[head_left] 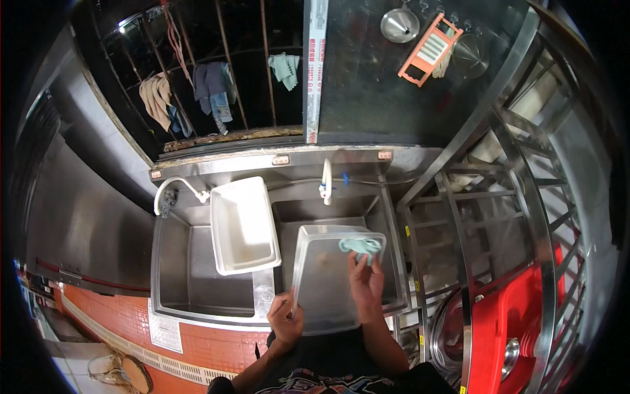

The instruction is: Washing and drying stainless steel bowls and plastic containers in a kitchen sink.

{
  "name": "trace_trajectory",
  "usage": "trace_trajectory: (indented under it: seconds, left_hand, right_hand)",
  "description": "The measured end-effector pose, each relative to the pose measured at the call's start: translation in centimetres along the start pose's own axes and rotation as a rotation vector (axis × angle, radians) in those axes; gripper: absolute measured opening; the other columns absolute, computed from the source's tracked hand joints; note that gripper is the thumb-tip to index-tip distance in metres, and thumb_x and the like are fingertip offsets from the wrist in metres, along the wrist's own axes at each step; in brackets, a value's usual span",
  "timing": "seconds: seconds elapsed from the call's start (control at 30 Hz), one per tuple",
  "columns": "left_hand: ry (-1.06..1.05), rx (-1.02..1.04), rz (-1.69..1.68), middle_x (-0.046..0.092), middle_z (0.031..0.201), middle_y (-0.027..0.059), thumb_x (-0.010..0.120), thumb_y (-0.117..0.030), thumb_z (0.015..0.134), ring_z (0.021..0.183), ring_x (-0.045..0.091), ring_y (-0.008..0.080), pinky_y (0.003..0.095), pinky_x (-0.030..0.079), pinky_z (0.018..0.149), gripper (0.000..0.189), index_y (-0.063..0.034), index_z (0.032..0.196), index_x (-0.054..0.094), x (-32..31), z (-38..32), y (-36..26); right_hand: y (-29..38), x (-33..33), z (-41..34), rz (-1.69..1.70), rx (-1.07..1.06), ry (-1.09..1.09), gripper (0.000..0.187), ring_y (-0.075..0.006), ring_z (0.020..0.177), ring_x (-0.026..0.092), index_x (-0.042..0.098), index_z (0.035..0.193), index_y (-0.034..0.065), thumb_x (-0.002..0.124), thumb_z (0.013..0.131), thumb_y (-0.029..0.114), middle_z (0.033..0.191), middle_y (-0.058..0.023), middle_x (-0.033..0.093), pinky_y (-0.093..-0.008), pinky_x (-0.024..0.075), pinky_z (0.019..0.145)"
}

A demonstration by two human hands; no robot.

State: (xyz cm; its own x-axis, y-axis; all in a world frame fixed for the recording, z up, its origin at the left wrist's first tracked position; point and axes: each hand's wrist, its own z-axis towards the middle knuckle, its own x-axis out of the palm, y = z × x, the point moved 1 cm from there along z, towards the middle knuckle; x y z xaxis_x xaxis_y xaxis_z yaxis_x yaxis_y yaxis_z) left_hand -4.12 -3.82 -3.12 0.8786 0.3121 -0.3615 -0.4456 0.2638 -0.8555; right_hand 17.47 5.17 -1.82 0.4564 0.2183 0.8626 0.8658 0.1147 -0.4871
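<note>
A clear plastic bin (325,290) is over the right basin of a stainless steel double sink (263,290), its near end close to my body. My left hand (286,315) grips the bin's left side near the front. In my right hand (366,280) is a light green cloth (361,246), pressed against the bin at its far right corner. A white plastic tub (243,226) lies across the left basin and the divider. Whether the clear bin touches the sink is hidden.
White faucets (326,182) stand along the sink's back edge. On the right rises a metal rack (457,231) with a red plastic basket (497,315). Cloths (211,91) hang on the window bars. An orange grater (429,50) and a metal funnel (399,25) hang on the dark panel.
</note>
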Motion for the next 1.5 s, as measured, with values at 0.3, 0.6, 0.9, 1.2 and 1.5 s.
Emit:
trace_trajectory:
  seconds: [0.3, 0.6, 0.9, 1.2, 1.5]
  left_hand:
    - [0.133, 0.013, 0.048, 0.070, 0.113, 0.0099, 0.068, 0.006, 0.075, 0.071, 0.065, 0.0181, 0.0294, 0.052, 0.061, 0.057, -0.0049, 0.131, 0.071, -0.2, 0.6, -2.4]
    - [0.293, 0.154, 0.164, 0.066, 0.124, 0.0081, 0.073, 0.001, 0.075, 0.087, 0.072, 0.0224, 0.0326, 0.061, 0.073, 0.059, -0.0109, 0.133, 0.070, 0.7, 0.4, -2.8]
    - [0.367, 0.076, 0.230, 0.064, 0.117, 0.0047, 0.071, -0.004, 0.079, 0.091, 0.073, 0.0200, 0.0320, 0.063, 0.074, 0.056, -0.0109, 0.135, 0.068, 1.5, -0.2, -4.5]
    - [0.292, 0.043, 0.327, 0.062, 0.110, -0.0002, 0.072, -0.013, 0.080, 0.067, 0.061, 0.0160, 0.0316, 0.057, 0.054, 0.056, -0.0136, 0.136, 0.067, 2.7, -1.6, -6.1]
    - [0.171, -0.148, 0.317, 0.063, 0.108, 0.0041, 0.078, -0.013, 0.076, 0.064, 0.057, 0.0174, 0.0329, 0.054, 0.054, 0.064, -0.0127, 0.139, 0.066, 2.6, -4.6, -8.3]
  right_hand:
    - [0.3, 0.5, 0.0, 0.010, -0.144, -0.042, 0.022, -0.0284, 0.114, 0.064, 0.064, 0.121, -0.0004, 0.060, 0.103, 0.012, 0.124, -0.0156, 0.065, -0.0343, 0.0624, 0.097]
    - [-2.0, -2.6, 0.8, -0.756, -0.237, -0.314, 0.020, -0.0187, 0.106, 0.069, 0.061, 0.124, 0.0083, 0.056, 0.105, 0.015, 0.117, -0.0066, 0.069, -0.0354, 0.0590, 0.090]
    - [-1.7, -1.8, 0.0, -1.209, -0.388, -0.232, 0.017, -0.0165, 0.098, 0.069, 0.062, 0.110, 0.0077, 0.062, 0.095, -0.001, 0.108, -0.0039, 0.067, -0.0348, 0.0609, 0.092]
    - [1.7, -2.9, -0.3, -1.658, -0.043, -0.247, 0.024, -0.0158, 0.098, 0.068, 0.065, 0.119, -0.0019, 0.065, 0.095, 0.001, 0.110, -0.0056, 0.070, -0.0332, 0.0580, 0.087]
    - [3.3, -8.7, -3.0, -1.721, 0.436, 0.017, 0.035, -0.0174, 0.116, 0.062, 0.064, 0.128, 0.0032, 0.068, 0.093, 0.000, 0.124, -0.0063, 0.068, -0.0371, 0.0513, 0.098]
